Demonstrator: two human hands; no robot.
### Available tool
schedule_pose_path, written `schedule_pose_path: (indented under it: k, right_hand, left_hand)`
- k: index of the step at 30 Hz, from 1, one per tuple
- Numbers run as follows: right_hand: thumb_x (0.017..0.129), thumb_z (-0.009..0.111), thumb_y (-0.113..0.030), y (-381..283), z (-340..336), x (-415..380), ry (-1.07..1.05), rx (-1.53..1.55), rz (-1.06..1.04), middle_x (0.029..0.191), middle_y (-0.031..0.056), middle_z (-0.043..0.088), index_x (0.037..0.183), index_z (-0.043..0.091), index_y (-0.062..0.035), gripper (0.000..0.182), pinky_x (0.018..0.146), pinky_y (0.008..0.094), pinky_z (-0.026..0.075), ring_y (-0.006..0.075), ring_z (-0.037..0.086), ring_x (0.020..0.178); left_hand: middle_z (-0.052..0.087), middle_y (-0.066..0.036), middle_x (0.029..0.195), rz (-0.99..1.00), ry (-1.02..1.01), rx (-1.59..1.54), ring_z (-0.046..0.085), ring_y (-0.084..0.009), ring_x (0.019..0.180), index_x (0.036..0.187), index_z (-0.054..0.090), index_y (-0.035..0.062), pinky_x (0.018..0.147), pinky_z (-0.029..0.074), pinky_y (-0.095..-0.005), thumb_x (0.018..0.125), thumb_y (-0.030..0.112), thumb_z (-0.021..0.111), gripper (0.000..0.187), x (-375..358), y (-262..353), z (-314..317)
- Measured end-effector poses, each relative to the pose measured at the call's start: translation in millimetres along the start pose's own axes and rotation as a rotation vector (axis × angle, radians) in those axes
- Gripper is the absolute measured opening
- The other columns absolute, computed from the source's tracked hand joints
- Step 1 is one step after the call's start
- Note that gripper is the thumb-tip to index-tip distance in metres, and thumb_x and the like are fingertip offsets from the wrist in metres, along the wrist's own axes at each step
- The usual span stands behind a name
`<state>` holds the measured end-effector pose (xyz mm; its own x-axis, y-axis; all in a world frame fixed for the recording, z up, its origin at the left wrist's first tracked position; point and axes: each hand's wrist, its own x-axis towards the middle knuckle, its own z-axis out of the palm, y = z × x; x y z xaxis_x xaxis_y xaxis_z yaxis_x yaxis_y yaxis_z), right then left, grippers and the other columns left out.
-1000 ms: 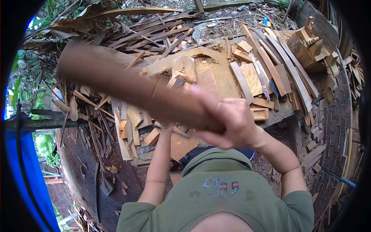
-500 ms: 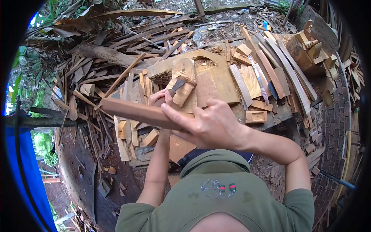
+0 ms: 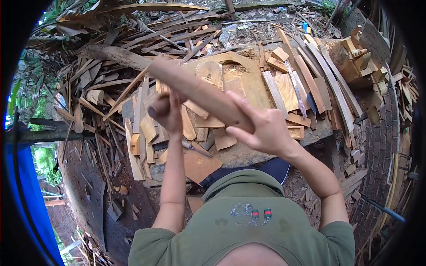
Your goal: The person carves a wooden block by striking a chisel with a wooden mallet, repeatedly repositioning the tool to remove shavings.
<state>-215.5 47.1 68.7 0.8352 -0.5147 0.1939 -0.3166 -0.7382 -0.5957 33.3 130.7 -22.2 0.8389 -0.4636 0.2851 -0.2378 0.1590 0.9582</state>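
My right hand [image 3: 268, 131] grips the near end of a long, thick wooden bar [image 3: 199, 91], which slants up and left over the bench. Left of the bar, my left hand [image 3: 168, 115] is closed around a round wooden tool handle [image 3: 158, 106], its butt end facing me. The tool's blade cannot be seen. Behind the bar lies a light wood block [image 3: 212, 73], partly covered, on a broad board [image 3: 255, 84] with a rough hollow. Another chisel-like tool [image 3: 197, 150] rests near the bench's front edge.
Wood offcuts [image 3: 191, 126] lie on the bench before me. Long strips [image 3: 308, 80] and a small rectangular block [image 3: 296, 132] are at the right. Scrap wood [image 3: 155, 40] is piled behind and left. Stacked curved pieces [image 3: 364, 62] stand far right; a blue sheet [image 3: 31, 199] hangs left.
My left hand has moved left with the tool, away from the light block. The bar in my right hand has swung upward and turned steeper, and my right hand has shifted slightly right.
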Motion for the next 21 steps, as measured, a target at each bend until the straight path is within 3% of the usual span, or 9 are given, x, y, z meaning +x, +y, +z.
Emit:
schedule_pose_path:
  k: [3,5,6,9,11,14,16,18,21]
  right_hand:
    - [0.084,0.068,-0.043,28.8,6.4,-11.5,0.051,0.142,0.175,0.07,0.0189,0.068,0.147,0.041,-0.0131,0.075,0.062,0.0416,0.057,0.0339,0.069,0.059]
    - [0.083,0.069,-0.043,41.8,6.5,-17.2,0.177,0.185,0.251,0.088,0.0251,0.07,0.144,0.045,-0.0105,0.073,0.071,0.0423,0.057,0.0361,0.072,0.073]
    - [0.083,0.069,-0.043,45.2,5.3,-18.3,0.178,0.189,0.25,0.088,0.0251,0.07,0.144,0.045,-0.0105,0.073,0.071,0.0423,0.057,0.0361,0.072,0.073]
    - [0.084,0.07,-0.042,47.6,-3.9,-21.2,0.205,0.325,0.373,0.11,0.0252,0.068,0.14,0.048,-0.0058,0.07,0.087,0.0408,0.052,0.0361,0.068,0.1]
    - [0.084,0.07,-0.041,58.2,-1.4,-24.7,0.233,0.331,0.367,0.115,0.0247,0.066,0.139,0.048,-0.0045,0.07,0.089,0.0401,0.051,0.0347,0.067,0.103]
    - [0.084,0.07,-0.038,63.1,-4.7,-31.4,0.246,0.37,0.408,0.121,0.0235,0.063,0.139,0.047,-0.0019,0.07,0.093,0.0385,0.049,0.0314,0.064,0.109]
    - [0.085,0.071,-0.036,64.8,-5.8,-29.7,0.232,0.409,0.439,0.124,0.0229,0.062,0.139,0.047,-0.0007,0.069,0.094,0.0376,0.049,0.0296,0.063,0.111]
    - [0.086,0.07,-0.033,67.4,-6.5,-29.4,0.257,0.466,0.444,0.121,0.022,0.063,0.139,0.047,-0.0003,0.067,0.095,0.0372,0.048,0.0275,0.063,0.11]
    - [0.086,0.07,-0.031,72.4,-5.8,-29.8,0.249,0.493,0.471,0.12,0.0219,0.063,0.139,0.047,-0.0004,0.065,0.095,0.0369,0.048,0.0265,0.063,0.11]
  left_hand:
    - [0.055,-0.005,0.094,0.004,-0.103,-0.098,0.061,-0.0147,0.087,0.104,0.049,0.0046,0.085,0.055,-0.0363,0.094,0.012,0.067,0.022,43.0,18.9,10.3]
    - [0.051,-0.005,0.097,-0.036,-0.142,-0.266,0.059,-0.0142,0.088,0.109,0.044,0.0051,0.088,0.054,-0.0379,0.097,0.013,0.063,0.023,71.0,6.3,13.8]
    - [0.051,-0.006,0.098,-0.094,-0.134,-0.35,0.058,-0.0148,0.087,0.109,0.043,0.0055,0.089,0.053,-0.0372,0.099,0.014,0.059,0.02,80.9,4.3,16.7]
    - [0.051,-0.007,0.097,-0.027,-0.038,-0.36,0.057,-0.0155,0.086,0.114,0.042,0.005,0.088,0.053,-0.0357,0.101,0.014,0.055,0.021,97.5,-7.9,36.8]
    - [0.051,-0.007,0.097,0.104,0.08,-0.306,0.056,-0.0157,0.088,0.12,0.04,0.0043,0.086,0.052,-0.0344,0.102,0.014,0.051,0.023,99.6,5.3,56.1]
    - [0.052,-0.006,0.09,0.186,-0.005,-0.385,0.057,-0.0144,0.075,0.119,0.041,0.0058,0.071,0.052,-0.0303,0.102,0.021,0.054,0.026,107.1,28.2,76.3]
    - [0.054,0.0,0.07,0.153,-0.022,-0.476,0.053,-0.0128,0.049,0.095,0.051,0.0089,0.043,0.047,-0.028,0.097,0.04,0.061,0.032,116.5,37.2,92.0]
    - [0.054,0.0,0.064,0.122,-0.317,-0.466,0.053,-0.0118,0.045,0.091,0.054,0.0079,0.04,0.046,-0.0272,0.095,0.052,0.057,0.044,123.1,33.1,102.2]
    - [0.053,-0.002,0.057,0.126,-0.515,-0.381,0.051,-0.0089,0.041,0.083,0.053,0.0063,0.035,0.041,-0.023,0.096,0.061,0.047,0.057,118.9,23.6,121.1]
